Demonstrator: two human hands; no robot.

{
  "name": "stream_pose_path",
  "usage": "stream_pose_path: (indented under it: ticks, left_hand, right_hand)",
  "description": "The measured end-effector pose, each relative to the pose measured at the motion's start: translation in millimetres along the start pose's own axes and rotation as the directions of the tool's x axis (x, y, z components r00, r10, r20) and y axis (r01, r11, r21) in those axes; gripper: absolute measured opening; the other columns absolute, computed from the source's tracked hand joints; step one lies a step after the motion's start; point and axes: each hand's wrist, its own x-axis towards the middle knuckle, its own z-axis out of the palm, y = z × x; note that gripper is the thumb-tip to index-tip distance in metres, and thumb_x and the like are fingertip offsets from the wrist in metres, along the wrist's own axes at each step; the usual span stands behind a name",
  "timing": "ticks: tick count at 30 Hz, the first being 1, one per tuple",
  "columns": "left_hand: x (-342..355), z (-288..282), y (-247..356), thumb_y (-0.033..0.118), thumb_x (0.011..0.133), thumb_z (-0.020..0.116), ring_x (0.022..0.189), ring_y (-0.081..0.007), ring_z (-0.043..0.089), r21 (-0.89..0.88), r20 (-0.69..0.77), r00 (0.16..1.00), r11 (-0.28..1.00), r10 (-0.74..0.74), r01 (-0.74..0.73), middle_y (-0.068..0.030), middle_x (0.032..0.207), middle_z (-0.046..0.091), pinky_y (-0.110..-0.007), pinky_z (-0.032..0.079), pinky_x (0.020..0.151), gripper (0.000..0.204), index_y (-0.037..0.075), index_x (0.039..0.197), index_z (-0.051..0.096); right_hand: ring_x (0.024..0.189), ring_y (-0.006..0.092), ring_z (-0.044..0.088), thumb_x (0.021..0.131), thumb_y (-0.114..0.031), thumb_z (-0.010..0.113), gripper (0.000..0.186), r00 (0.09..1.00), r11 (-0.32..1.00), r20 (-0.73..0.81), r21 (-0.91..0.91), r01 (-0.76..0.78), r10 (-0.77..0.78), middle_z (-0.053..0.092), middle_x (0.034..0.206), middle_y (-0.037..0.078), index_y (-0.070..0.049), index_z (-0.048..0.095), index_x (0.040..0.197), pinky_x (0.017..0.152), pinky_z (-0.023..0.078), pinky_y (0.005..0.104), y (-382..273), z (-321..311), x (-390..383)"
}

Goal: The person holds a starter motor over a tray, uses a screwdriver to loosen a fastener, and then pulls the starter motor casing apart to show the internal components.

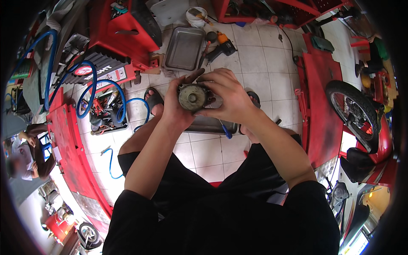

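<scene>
Both of my hands hold a grimy, round metal housing with a central boss, above the floor between my feet. My left hand cups its left side, with fingers curled round it. My right hand grips its right side, fingers arched over the top edge and around to the lower side. Under my hands lies a shallow metal tray, partly hidden, with a blue-handled screwdriver at its right part.
Ahead lie a grey tray, a drill and a white bucket. Tools and a coiled blue hose are left. Red lift platforms flank me; a motorcycle wheel is right. Another person sits far left.
</scene>
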Motion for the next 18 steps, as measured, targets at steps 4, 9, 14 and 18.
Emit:
stream_pose_path:
  ticks: [4,9,14,18]
  left_hand:
    - [2.9,-0.8,-3.6,0.035,0.093,0.026,0.105,-0.0271,0.059,-0.019,-0.123,0.992,1.0,-0.017,0.015,-0.0108,0.115,0.058,-0.045,0.049,0.087,0.049,0.007,0.126,0.05]
    - [3.7,-4.1,11.0,0.035,0.092,0.03,0.099,-0.0296,0.058,-0.158,0.007,1.0,0.987,0.009,-0.007,-0.015,0.105,0.058,-0.05,0.046,0.089,0.044,0.005,0.115,0.054]
    - [4.4,-34.4,42.9,0.033,0.092,0.039,0.085,-0.0312,0.055,-0.422,-0.076,0.985,0.89,0.154,-0.172,-0.018,0.092,0.055,-0.048,0.048,0.083,0.039,0.0,0.105,0.053]
    - [-8.1,-30.8,65.8,0.032,0.091,0.041,0.082,-0.0313,0.054,-0.51,-0.177,0.949,0.801,0.26,-0.314,-0.0182,0.089,0.054,-0.049,0.048,0.081,0.036,0.0,0.101,0.053]
  right_hand:
    - [0.108,0.0337,0.052,0.049,-0.027,0.087,0.067,0.999,1.0,0.042,0.008,0.014,-0.014,0.056,0.116,0.012,-0.002,0.061,0.106,0.096,0.041,0.0429,2.9,-2.0,-2.2]
    - [0.115,0.0346,0.05,0.053,-0.02,0.087,0.091,0.997,0.992,0.015,-0.107,-0.073,0.075,0.038,0.138,0.014,-0.007,0.045,0.132,0.098,0.041,0.0417,-3.9,-7.0,2.5]
    - [0.106,0.0298,0.057,0.068,-0.025,0.08,0.065,0.943,0.941,0.005,0.054,-0.334,0.334,0.053,0.121,0.016,-0.003,0.052,0.123,0.087,0.047,0.0375,37.4,7.3,-9.0]
    - [0.09,0.0338,0.061,0.076,-0.032,0.072,0.037,0.673,0.753,0.381,-0.106,-0.649,0.634,0.063,0.096,0.016,-0.004,0.065,0.1,0.078,0.049,0.0411,95.7,71.3,-66.6]
